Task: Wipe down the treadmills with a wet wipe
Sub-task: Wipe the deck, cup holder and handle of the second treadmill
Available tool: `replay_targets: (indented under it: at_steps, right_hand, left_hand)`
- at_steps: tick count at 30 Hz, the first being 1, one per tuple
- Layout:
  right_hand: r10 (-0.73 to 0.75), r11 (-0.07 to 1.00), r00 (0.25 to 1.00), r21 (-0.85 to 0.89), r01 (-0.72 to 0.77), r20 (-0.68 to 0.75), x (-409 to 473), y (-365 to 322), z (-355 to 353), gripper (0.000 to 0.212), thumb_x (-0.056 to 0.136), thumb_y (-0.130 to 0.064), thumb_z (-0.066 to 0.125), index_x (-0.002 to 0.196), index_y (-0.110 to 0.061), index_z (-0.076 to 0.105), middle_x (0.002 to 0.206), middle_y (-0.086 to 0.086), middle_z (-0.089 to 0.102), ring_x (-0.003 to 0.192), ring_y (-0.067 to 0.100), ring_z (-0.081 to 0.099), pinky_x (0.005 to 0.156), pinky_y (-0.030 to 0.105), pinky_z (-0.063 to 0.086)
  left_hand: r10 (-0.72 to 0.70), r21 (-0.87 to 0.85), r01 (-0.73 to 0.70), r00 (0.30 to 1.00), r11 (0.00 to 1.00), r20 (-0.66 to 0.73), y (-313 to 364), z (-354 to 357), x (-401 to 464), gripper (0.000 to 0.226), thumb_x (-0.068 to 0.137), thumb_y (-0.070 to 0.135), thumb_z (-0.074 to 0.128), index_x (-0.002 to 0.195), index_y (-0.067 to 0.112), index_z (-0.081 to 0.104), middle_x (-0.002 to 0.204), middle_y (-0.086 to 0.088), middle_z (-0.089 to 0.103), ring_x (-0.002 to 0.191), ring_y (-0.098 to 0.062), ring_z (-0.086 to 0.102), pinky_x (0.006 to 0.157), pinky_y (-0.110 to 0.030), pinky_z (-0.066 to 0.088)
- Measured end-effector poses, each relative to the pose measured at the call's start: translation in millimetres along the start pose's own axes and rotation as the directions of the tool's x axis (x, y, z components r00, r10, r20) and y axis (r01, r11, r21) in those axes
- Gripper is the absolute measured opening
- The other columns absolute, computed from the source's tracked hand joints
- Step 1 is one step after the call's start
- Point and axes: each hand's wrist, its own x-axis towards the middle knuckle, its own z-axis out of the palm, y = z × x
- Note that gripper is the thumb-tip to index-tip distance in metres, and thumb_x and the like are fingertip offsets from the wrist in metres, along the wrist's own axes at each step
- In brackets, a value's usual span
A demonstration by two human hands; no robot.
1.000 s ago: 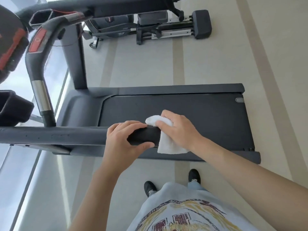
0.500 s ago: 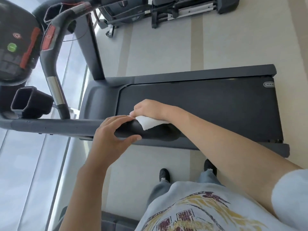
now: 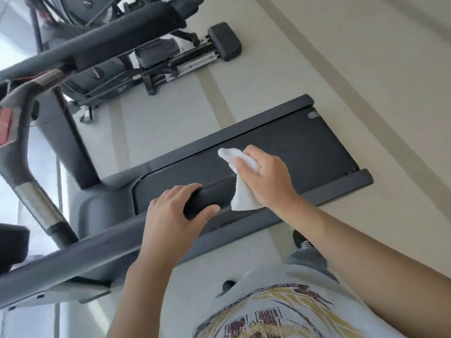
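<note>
One white wet wipe [image 3: 240, 181] drapes over the end of the treadmill's black side handrail [image 3: 205, 200], bunched in the curled fingers of the right hand [image 3: 266, 181], while the left hand [image 3: 174, 222] grips the same rail just beside it, above the dark belt [image 3: 305, 147].

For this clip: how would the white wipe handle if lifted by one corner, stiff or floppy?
Probably floppy: the white wipe droops in folds below the right hand gripping it at the handrail end. Likely light, since a loose pinch carries it. It seems unlikely to slip, bunched between fingers.
</note>
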Motion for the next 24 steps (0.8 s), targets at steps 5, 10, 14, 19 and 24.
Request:
replay_targets:
  at_steps: [5,10,14,19,24]
  right_hand:
    - [0.000,0.995,0.940,-0.098,-0.035,-0.342,-10.9,-8.3,27.4,0.038,0.094,-0.046,0.062,0.070,-0.019,0.048,0.058,-0.001,0.048,0.056,0.018,0.048,0.052,0.032,0.038]
    - [-0.405,0.856,0.774,-0.500,0.134,-0.486,-42.7,-35.9,65.4,0.025,0.086,-0.028,0.070,0.072,-0.016,0.053,0.063,-0.008,0.043,0.053,0.018,0.042,0.045,0.027,0.029]
    - [-0.644,0.683,0.714,-0.628,0.373,-0.275,-58.7,-65.4,117.7,0.016,0.092,-0.026,0.063,0.082,-0.015,0.068,0.063,-0.001,0.050,0.052,0.020,0.050,0.044,0.031,0.033]
    - [-0.759,0.583,0.613,-0.650,0.488,-0.220,-64.0,-64.8,114.5,0.018,0.094,-0.026,0.057,0.087,-0.016,0.069,0.064,-0.002,0.052,0.052,0.019,0.049,0.044,0.031,0.036]
    - [-0.453,0.795,0.830,-0.568,0.212,-0.324,-39.6,-38.5,40.9,0.026,0.086,-0.029,0.071,0.072,-0.017,0.053,0.061,-0.007,0.045,0.052,0.023,0.045,0.049,0.026,0.030]
  left_hand:
    - [0.167,-0.001,-0.167,0.981,0.986,0.099,-31.9,-19.8,-4.1,0.052,0.099,0.049,0.067,0.146,0.029,0.059,0.134,0.016,0.064,0.120,-0.010,0.058,0.100,-0.030,0.047]
    - [0.205,-0.010,-0.205,0.975,0.979,0.081,-67.1,-44.0,-17.2,0.042,0.098,0.039,0.070,0.139,0.030,0.064,0.127,0.017,0.065,0.116,-0.011,0.061,0.099,-0.036,0.052]
    - [0.229,-0.036,-0.227,0.972,0.973,0.051,-82.2,-49.0,-25.2,0.019,0.097,0.029,0.073,0.115,0.028,0.071,0.107,0.016,0.068,0.095,-0.009,0.061,0.081,-0.032,0.051]
    - [0.254,-0.078,-0.250,0.966,0.965,0.043,-91.9,-48.8,-24.2,0.025,0.093,0.022,0.078,0.117,0.027,0.073,0.106,0.014,0.069,0.095,-0.008,0.061,0.079,-0.020,0.046]
    - [0.191,-0.152,-0.185,0.981,0.971,0.023,-97.0,-45.8,-26.1,0.047,0.094,0.031,0.077,0.139,0.031,0.066,0.122,0.019,0.066,0.110,-0.005,0.059,0.090,-0.009,0.039]
